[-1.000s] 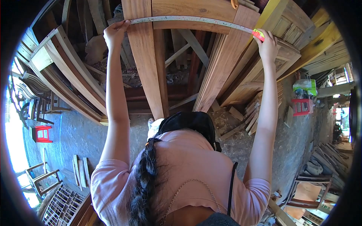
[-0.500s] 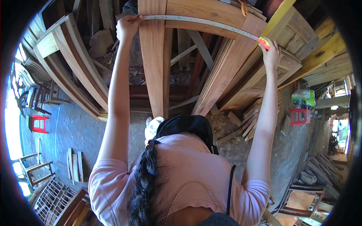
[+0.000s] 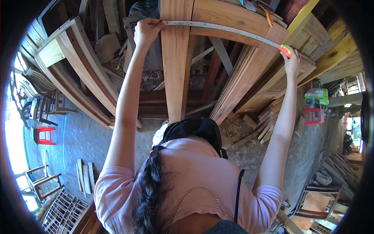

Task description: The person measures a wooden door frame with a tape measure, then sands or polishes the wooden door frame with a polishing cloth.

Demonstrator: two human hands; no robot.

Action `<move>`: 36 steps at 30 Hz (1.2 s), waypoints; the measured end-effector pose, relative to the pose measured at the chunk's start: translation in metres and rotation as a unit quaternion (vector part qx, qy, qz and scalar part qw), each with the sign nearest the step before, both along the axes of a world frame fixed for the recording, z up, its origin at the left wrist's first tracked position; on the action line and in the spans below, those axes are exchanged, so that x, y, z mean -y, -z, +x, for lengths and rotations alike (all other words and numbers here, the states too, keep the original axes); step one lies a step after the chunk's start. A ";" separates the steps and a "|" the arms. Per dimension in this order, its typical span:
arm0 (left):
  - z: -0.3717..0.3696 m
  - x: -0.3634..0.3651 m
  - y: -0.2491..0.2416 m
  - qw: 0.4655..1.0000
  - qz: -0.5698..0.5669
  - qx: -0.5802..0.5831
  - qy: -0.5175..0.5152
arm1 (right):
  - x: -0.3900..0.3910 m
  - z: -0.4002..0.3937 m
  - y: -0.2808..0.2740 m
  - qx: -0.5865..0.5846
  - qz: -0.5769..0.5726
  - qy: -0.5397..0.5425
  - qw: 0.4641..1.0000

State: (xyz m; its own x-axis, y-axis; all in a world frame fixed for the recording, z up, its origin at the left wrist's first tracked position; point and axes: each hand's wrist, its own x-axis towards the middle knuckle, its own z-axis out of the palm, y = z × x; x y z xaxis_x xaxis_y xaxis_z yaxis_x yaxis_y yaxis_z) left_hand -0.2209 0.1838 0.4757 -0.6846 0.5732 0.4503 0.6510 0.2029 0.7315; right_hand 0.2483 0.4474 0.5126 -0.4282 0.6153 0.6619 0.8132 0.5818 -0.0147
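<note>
A tape measure's pale blade (image 3: 222,27) is stretched across a wooden frame, bowing slightly in this view. At its left end, my left hand (image 3: 148,33) pinches the tip beside the left edge of a broad upright board (image 3: 176,58). My right hand (image 3: 292,64) is closed around the red-and-yellow tape case (image 3: 285,50), over the far end of the right-hand board (image 3: 249,82). Between these two boards runs a wooden crosspiece (image 3: 230,17), with the blade lying along it.
Curved-looking wooden frames (image 3: 83,62) lean at the left, and a panelled door (image 3: 288,80) lies at the right. Stacked wood pieces (image 3: 270,121) are on the floor near my right arm. Red stools (image 3: 46,135) and wooden chairs (image 3: 43,181) stand farther out.
The whole view has shifted, so the frame and both hands sit farther right and slightly lower in the picture. Both hands keep their hold on the stretched tape measure.
</note>
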 end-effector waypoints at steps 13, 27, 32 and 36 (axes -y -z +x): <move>-0.004 0.000 0.004 0.999 0.030 -0.010 0.044 | 0.005 -0.004 0.000 0.000 0.000 0.015 1.000; -0.008 0.003 -0.005 0.996 -0.009 -0.008 0.083 | 0.027 -0.018 -0.003 0.041 -0.015 0.135 0.990; -0.009 0.003 -0.003 0.995 0.007 0.004 0.098 | 0.063 -0.037 0.014 0.003 -0.084 0.084 0.993; -0.010 0.004 -0.005 0.994 0.006 -0.001 0.113 | 0.103 -0.090 0.016 -0.007 -0.019 0.013 1.000</move>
State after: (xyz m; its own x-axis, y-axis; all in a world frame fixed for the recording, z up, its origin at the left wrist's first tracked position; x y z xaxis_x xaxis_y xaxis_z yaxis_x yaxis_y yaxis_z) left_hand -0.2314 0.1800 0.4806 -0.5386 0.7061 0.4598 0.6802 0.0423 0.7318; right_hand 0.1579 0.3442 0.4965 -0.4029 0.6510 0.6433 0.8271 0.5599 -0.0486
